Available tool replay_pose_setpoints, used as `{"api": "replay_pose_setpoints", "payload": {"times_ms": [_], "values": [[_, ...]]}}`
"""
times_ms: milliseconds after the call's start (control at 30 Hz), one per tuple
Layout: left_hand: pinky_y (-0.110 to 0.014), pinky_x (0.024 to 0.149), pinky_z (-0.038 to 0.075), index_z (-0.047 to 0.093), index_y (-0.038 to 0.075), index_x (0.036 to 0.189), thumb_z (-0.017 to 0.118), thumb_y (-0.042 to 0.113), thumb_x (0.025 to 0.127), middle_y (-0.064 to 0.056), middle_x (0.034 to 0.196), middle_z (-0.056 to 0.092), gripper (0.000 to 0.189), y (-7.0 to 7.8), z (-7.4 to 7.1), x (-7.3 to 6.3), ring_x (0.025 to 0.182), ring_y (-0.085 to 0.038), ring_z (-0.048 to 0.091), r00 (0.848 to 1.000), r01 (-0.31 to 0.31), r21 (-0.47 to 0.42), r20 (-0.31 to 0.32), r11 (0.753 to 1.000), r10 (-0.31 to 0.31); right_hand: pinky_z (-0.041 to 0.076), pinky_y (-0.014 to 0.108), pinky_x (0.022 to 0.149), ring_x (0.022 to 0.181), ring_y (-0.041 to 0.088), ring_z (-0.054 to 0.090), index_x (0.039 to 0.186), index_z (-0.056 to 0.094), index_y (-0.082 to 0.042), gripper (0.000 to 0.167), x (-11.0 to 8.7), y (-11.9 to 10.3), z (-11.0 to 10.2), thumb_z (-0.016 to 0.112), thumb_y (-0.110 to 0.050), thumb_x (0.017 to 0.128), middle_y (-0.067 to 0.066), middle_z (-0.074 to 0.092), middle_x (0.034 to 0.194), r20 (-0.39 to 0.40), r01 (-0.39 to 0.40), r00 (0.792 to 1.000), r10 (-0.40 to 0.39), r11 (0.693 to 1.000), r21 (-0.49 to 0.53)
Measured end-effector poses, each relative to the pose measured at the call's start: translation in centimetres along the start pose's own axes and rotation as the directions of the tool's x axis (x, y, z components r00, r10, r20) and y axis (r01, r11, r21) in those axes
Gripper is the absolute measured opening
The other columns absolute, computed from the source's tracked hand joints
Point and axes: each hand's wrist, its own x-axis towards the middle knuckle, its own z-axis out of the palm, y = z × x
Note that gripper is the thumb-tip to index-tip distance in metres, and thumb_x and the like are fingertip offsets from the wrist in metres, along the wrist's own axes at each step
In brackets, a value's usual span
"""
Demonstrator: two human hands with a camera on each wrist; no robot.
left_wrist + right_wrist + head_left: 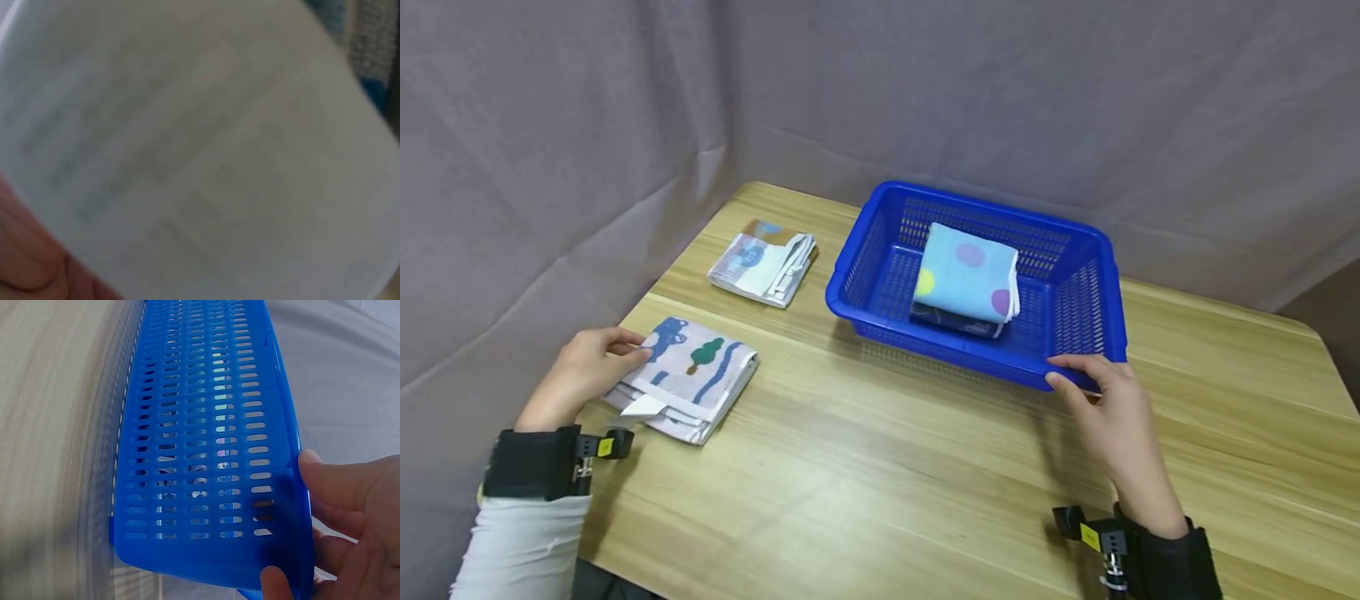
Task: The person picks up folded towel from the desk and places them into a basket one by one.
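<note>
On the left of the table lies a folded towel [700, 367], pale with a blue animal, a green tree and blue lines. My left hand [587, 367] pinches its left edge between thumb and fingers. A white label [643, 407] sticks out from the towel's near side; the same label [200, 150] blurs across most of the left wrist view. At the near right corner of a blue plastic basket [940, 346], my right hand [1108, 408] holds the rim. That hand [356, 512] also shows beside the slotted basket wall [206, 456] in the right wrist view.
Inside the basket lies a folded light blue towel [966, 271] with coloured dots, on top of a dark folded cloth [955, 320]. Another folded towel [763, 262], white, brown and blue, is left of the basket. Grey curtain [925, 92] hangs behind the wooden table [850, 483].
</note>
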Motion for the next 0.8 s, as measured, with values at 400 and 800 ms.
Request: {"api": "replay_pose_setpoints", "payload": {"times_ms": [400, 800], "values": [[-0.056, 0.089, 0.045, 0.049, -0.019, 0.132, 0.054, 0.028, 0.102, -0.04, 0.129, 0.052, 0.056, 0.1, -0.4, 0.5, 0.107, -0.042, 0.054, 0.993, -0.001, 0.043, 0.122, 0.999, -0.004, 0.055, 0.056, 0.081, 0.1, 0.034, 0.05, 0.115, 0.069, 0.001, 0.023, -0.1, 0.0, 0.1, 0.064, -0.013, 0.097, 0.027, 0.064, 0.116, 0.008, -0.019, 1.0, 0.019, 1.0, 0.006], [-0.055, 0.086, 0.048, 0.055, -0.021, 0.123, 0.057, 0.024, 0.1, -0.04, 0.126, 0.056, 0.051, 1.4, 1.3, -0.5, 0.106, -0.044, 0.057, 0.994, -0.035, 0.042, 0.102, 0.999, 0.03, 0.054, 0.059, 0.083, 0.1, 0.035, 0.05, 0.116, 0.069, 0.001, 0.024, -0.1, -0.1, 0.0, 0.062, -0.014, 0.098, 0.027, 0.063, 0.117, 0.015, -0.022, 1.0, 0.021, 1.0, 0.012]]}}
